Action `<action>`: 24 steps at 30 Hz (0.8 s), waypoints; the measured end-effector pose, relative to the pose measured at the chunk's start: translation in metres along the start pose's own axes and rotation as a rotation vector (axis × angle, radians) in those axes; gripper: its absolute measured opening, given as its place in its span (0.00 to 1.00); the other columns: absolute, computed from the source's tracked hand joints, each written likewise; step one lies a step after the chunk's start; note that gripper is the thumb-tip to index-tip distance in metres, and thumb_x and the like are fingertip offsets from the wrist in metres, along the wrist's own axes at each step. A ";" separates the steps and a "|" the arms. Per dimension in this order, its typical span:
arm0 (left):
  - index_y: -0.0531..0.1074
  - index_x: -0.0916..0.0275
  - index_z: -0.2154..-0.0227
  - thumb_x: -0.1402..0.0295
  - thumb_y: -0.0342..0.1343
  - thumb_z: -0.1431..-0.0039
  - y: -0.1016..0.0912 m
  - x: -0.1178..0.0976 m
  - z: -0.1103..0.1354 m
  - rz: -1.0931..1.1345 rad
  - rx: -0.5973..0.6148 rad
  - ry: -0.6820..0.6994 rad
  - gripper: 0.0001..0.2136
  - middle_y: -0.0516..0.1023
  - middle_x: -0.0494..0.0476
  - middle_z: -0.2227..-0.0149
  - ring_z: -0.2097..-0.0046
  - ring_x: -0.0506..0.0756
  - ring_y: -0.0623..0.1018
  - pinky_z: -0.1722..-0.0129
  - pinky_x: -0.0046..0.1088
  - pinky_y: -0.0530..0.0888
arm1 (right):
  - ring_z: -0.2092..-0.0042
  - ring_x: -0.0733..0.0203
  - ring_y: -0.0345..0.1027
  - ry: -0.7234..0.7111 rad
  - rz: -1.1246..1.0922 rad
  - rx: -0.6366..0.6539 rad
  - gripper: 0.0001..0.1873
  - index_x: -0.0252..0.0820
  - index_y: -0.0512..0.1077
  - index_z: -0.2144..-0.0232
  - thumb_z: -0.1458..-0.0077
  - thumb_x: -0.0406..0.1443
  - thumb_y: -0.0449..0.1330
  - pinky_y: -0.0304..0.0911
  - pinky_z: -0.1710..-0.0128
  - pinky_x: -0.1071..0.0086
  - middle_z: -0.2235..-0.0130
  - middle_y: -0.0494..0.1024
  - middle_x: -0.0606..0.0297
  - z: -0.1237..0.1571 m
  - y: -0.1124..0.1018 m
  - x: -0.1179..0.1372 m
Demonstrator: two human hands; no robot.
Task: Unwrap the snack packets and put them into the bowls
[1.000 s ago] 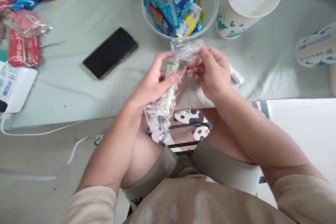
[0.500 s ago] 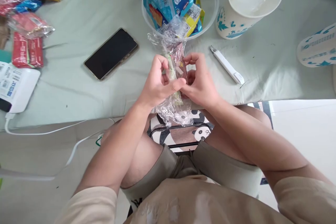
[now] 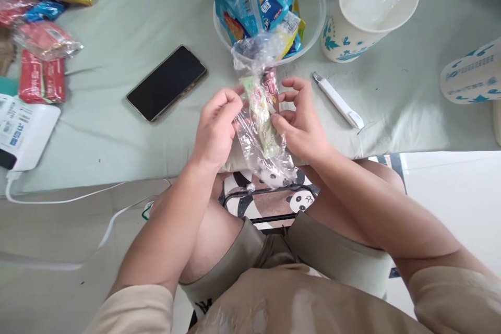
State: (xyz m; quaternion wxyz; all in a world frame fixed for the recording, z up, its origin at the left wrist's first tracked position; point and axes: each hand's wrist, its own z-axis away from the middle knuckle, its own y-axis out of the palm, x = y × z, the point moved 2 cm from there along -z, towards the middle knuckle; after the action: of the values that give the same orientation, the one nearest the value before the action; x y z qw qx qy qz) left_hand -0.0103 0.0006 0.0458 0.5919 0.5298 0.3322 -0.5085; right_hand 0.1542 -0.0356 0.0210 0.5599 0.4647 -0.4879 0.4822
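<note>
Between my hands, at the table's front edge, is a clear plastic bag [image 3: 248, 138] with a pale green snack packet [image 3: 258, 109] and a dark red snack packet [image 3: 270, 83] inside. My left hand [image 3: 217, 128] is closed, pinching the bag's left side and drawing the film outward. From the right, my right hand [image 3: 305, 122] grips the bag by its edge, thumb against the packets and fingers curled behind. The bag's crumpled upper end touches the rim of a clear plastic bowl [image 3: 321, 18], which holds several blue snack packets [image 3: 250, 2] and a yellow one.
A black phone [image 3: 166, 82] lies left of my hands, a white utility knife [image 3: 337, 100] to the right. Behind the knife stands a paper cup [image 3: 352, 44] with clear plastic inside; another cup [image 3: 473, 75] lies farther right. Bagged snacks [image 3: 47, 36] and a white charger [image 3: 39, 133] occupy the left.
My left hand has moved left, away from my right hand, stretching the film. My right thumb has come off the left one, and the packets show more openly.
</note>
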 end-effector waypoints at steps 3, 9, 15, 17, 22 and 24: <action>0.68 0.61 0.74 0.70 0.62 0.40 -0.003 -0.012 0.004 0.103 0.028 0.089 0.10 0.74 0.55 0.57 0.53 0.54 0.78 0.61 0.26 0.80 | 0.70 0.70 0.68 0.143 -0.174 0.018 0.27 0.56 0.61 0.44 0.44 0.38 0.64 0.66 0.76 0.74 0.54 0.71 0.68 0.001 0.003 0.000; 0.63 0.58 0.70 0.61 0.61 0.37 -0.004 -0.032 0.012 0.168 0.120 -0.078 0.13 0.79 0.55 0.58 0.46 0.62 0.82 0.56 0.36 0.83 | 0.63 0.61 0.78 0.365 -0.470 0.087 0.36 0.59 0.57 0.38 0.44 0.51 0.67 0.77 0.66 0.64 0.53 0.78 0.69 0.012 0.019 0.011; 0.62 0.56 0.71 0.53 0.61 0.35 -0.008 -0.040 0.014 0.263 0.115 -0.092 0.17 0.81 0.52 0.57 0.38 0.63 0.79 0.49 0.37 0.82 | 0.58 0.54 0.81 0.565 -0.700 0.183 0.31 0.51 0.66 0.50 0.51 0.52 0.71 0.80 0.62 0.60 0.56 0.83 0.65 0.019 0.030 0.014; 0.65 0.55 0.68 0.52 0.58 0.34 -0.012 -0.044 0.013 0.338 0.052 -0.037 0.14 0.81 0.50 0.55 0.36 0.59 0.77 0.48 0.30 0.81 | 0.57 0.54 0.82 0.551 -0.750 0.188 0.31 0.50 0.67 0.55 0.56 0.52 0.74 0.80 0.63 0.61 0.57 0.83 0.66 0.018 0.028 0.009; 0.70 0.47 0.56 0.45 0.60 0.39 -0.038 -0.058 0.010 0.178 -0.154 0.124 0.16 0.77 0.42 0.38 0.21 0.52 0.49 0.35 0.22 0.71 | 0.57 0.54 0.81 0.597 -0.763 0.227 0.34 0.49 0.69 0.59 0.62 0.55 0.77 0.79 0.64 0.61 0.57 0.83 0.65 0.018 0.027 0.003; 0.70 0.45 0.52 0.43 0.63 0.43 -0.053 -0.064 0.008 0.025 -0.238 0.198 0.21 0.73 0.40 0.33 0.19 0.54 0.37 0.28 0.30 0.65 | 0.59 0.55 0.80 0.601 -0.768 0.216 0.36 0.51 0.69 0.57 0.64 0.54 0.78 0.79 0.64 0.61 0.58 0.83 0.66 0.018 0.029 0.005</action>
State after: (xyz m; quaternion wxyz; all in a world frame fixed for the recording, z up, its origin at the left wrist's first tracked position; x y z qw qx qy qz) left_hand -0.0790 0.0133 0.0914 0.6214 0.5075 0.4401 -0.4033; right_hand 0.1239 -0.0503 0.0290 0.7616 0.5066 -0.0461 0.4015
